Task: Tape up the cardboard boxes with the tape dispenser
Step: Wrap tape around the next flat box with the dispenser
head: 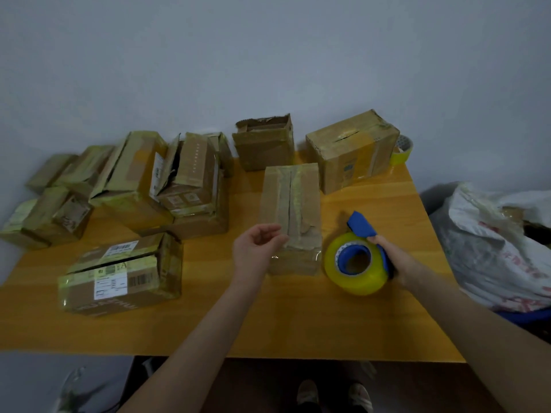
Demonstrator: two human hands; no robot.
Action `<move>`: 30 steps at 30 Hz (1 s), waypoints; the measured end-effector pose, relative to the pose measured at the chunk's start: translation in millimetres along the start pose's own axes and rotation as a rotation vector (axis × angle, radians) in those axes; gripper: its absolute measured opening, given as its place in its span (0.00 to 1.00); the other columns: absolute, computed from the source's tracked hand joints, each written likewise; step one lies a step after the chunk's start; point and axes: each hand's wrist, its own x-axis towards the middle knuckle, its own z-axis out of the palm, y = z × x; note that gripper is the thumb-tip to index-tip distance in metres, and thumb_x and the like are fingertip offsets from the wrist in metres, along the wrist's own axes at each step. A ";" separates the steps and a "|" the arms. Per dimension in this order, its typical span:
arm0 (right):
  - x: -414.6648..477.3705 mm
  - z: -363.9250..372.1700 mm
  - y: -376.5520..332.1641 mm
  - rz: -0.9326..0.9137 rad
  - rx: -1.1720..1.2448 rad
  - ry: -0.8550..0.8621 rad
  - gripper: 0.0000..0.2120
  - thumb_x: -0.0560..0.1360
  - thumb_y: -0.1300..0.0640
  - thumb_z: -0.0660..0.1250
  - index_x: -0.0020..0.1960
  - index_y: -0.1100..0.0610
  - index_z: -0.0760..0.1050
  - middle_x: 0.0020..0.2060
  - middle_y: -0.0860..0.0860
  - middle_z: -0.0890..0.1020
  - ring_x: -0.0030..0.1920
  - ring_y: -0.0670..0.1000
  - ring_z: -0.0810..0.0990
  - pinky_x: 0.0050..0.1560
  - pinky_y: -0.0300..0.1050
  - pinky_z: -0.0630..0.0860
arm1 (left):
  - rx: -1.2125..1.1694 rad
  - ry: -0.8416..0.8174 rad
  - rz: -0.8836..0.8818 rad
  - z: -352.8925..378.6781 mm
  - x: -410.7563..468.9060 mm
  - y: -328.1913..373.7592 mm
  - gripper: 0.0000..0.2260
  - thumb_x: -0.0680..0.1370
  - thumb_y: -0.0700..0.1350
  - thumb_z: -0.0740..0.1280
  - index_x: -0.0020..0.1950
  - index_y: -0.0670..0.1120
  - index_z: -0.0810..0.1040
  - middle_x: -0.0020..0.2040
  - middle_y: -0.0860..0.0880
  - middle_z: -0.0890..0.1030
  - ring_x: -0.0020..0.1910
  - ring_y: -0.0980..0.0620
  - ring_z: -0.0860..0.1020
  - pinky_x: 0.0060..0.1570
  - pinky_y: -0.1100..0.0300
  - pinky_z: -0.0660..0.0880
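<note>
While the right hand (393, 259) grasps the blue tape dispenser (362, 226), fingers wrapped round its handle, the yellow roll (356, 265) on it sits low at the bench (268, 323). It is just beside the right flank of the middle box (290, 204) and a little nearer the front edge. Whether the roll rests on the wood or hangs just above it I cannot tell.

The left hand (258, 245) is at the near left top corner of that box, palm turned up and fingers loosely curled. A glossy clear film shows across the box's near face below it. I cannot tell whether thumb and fingers pinch a loose tape end.

The top seam runs from the near side to the far side, under old torn, crinkled tape, and a dark slit shows along it.

This looks like the start of a new strip on this box. The next move calls for the tape end to be pressed firmly onto the near face. The dispenser then has to be drawn up over the top edge and along the slit toward the far edge, kept centred and taut. The left hand should steady the box so it does not slide.

More boxes wait: a heap (134, 180) toward the far left corner, a labelled box (119, 272) near the left edge, and two boxes (264, 144) at the far edge. A spare roll (403, 150) is at the far right corner.
</note>
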 end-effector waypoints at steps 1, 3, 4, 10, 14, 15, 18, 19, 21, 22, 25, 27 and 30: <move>1.8 -0.7 0.2 -0.007 -0.029 0.033 0.19 0.75 0.46 0.69 0.57 0.60 0.77 0.47 0.58 0.81 0.46 0.58 0.80 0.48 0.56 0.79 | -0.034 -0.002 -0.033 -2.5 0.2 -1.4 0.08 0.71 0.33 0.73 0.47 0.43 0.82 0.40 0.48 0.83 0.40 0.58 0.81 0.43 0.67 0.78; 1.5 -1.1 -1.6 -0.036 -0.153 0.122 0.20 0.76 0.45 0.68 0.55 0.62 0.75 0.44 0.57 0.79 0.44 0.58 0.78 0.51 0.56 0.75 | -0.070 0.001 -0.065 -7.6 1.5 -3.0 0.07 0.73 0.34 0.72 0.47 0.44 0.82 0.41 0.48 0.84 0.41 0.56 0.82 0.42 0.67 0.78; 0.4 -0.6 -3.3 -0.059 -0.229 0.154 0.19 0.77 0.46 0.67 0.55 0.62 0.73 0.42 0.56 0.77 0.42 0.57 0.76 0.49 0.55 0.73 | -0.078 0.003 -0.074 -10.0 2.7 -3.2 0.07 0.73 0.34 0.71 0.48 0.43 0.82 0.41 0.48 0.84 0.40 0.56 0.82 0.42 0.67 0.78; -14.7 9.9 -20.4 -0.420 -0.931 0.337 0.19 0.79 0.49 0.65 0.65 0.59 0.74 0.55 0.58 0.80 0.58 0.59 0.76 0.55 0.54 0.74 | -0.103 0.027 -0.073 -23.7 9.2 3.6 0.06 0.77 0.34 0.67 0.51 0.41 0.82 0.38 0.48 0.82 0.37 0.56 0.80 0.43 0.62 0.80; -53.1 56.5 -37.6 -0.538 -0.668 0.177 0.26 0.77 0.46 0.68 0.69 0.59 0.72 0.63 0.55 0.78 0.62 0.55 0.76 0.59 0.48 0.73 | 0.293 0.162 -0.004 -44.3 16.5 -6.0 0.09 0.80 0.43 0.64 0.56 0.44 0.81 0.44 0.49 0.78 0.42 0.54 0.75 0.39 0.67 0.73; -60.2 70.1 -35.1 -0.535 -0.652 0.127 0.30 0.75 0.43 0.69 0.71 0.59 0.70 0.64 0.55 0.77 0.63 0.55 0.75 0.60 0.48 0.73 | 0.431 0.145 0.008 -47.1 16.3 -9.5 0.11 0.80 0.48 0.65 0.58 0.45 0.80 0.49 0.49 0.77 0.47 0.54 0.74 0.43 0.66 0.71; -67.4 103.6 -22.4 -0.469 -0.730 0.105 0.42 0.72 0.35 0.68 0.75 0.59 0.62 0.65 0.55 0.77 0.63 0.56 0.76 0.57 0.48 0.75 | 0.583 0.008 -0.034 -38.2 13.9 -17.0 0.24 0.76 0.56 0.68 0.68 0.45 0.73 0.64 0.47 0.74 0.60 0.53 0.72 0.58 0.60 0.70; -64.5 110.9 -19.7 -0.453 -0.765 0.128 0.42 0.70 0.33 0.68 0.74 0.58 0.63 0.63 0.54 0.78 0.61 0.56 0.77 0.54 0.49 0.77 | 0.567 -0.045 -0.061 -30.9 12.9 -16.3 0.27 0.76 0.56 0.69 0.70 0.44 0.71 0.65 0.48 0.74 0.59 0.53 0.73 0.57 0.60 0.71; -59.7 119.7 -16.4 -0.443 -0.829 0.184 0.41 0.68 0.30 0.67 0.70 0.56 0.66 0.58 0.53 0.80 0.56 0.56 0.80 0.50 0.51 0.79 | 0.532 -0.103 -0.084 -17.2 11.5 -16.0 0.27 0.73 0.56 0.71 0.68 0.46 0.72 0.61 0.50 0.77 0.53 0.55 0.76 0.49 0.63 0.74; -56.8 121.9 -14.4 -0.449 -0.852 0.205 0.39 0.68 0.29 0.66 0.68 0.55 0.68 0.55 0.53 0.81 0.53 0.56 0.80 0.48 0.51 0.80 | 0.521 -0.097 -0.066 -13.3 11.1 -18.1 0.26 0.72 0.56 0.72 0.66 0.46 0.72 0.58 0.51 0.79 0.53 0.54 0.77 0.48 0.64 0.75; -52.4 122.2 -8.5 -0.494 -0.807 0.232 0.31 0.73 0.33 0.65 0.65 0.55 0.72 0.52 0.52 0.82 0.52 0.56 0.80 0.49 0.52 0.79 | 0.471 -0.064 -0.010 -13.7 11.2 -22.9 0.19 0.75 0.51 0.70 0.63 0.46 0.75 0.51 0.54 0.79 0.51 0.54 0.78 0.42 0.72 0.73; -52.4 118.3 -6.8 -0.546 -0.762 0.205 0.26 0.76 0.37 0.63 0.65 0.54 0.74 0.53 0.52 0.83 0.53 0.56 0.80 0.52 0.54 0.79 | 0.474 -0.073 -0.002 -19.5 11.1 -25.6 0.16 0.78 0.48 0.67 0.64 0.46 0.75 0.52 0.54 0.79 0.50 0.57 0.77 0.40 0.73 0.71; -56.4 107.4 -9.9 -0.571 -0.690 0.133 0.26 0.79 0.44 0.62 0.72 0.57 0.69 0.58 0.55 0.81 0.59 0.56 0.79 0.57 0.50 0.76 | 0.471 -0.062 0.005 -34.3 11.2 -32.1 0.20 0.80 0.47 0.64 0.71 0.43 0.71 0.62 0.51 0.77 0.61 0.53 0.76 0.55 0.66 0.70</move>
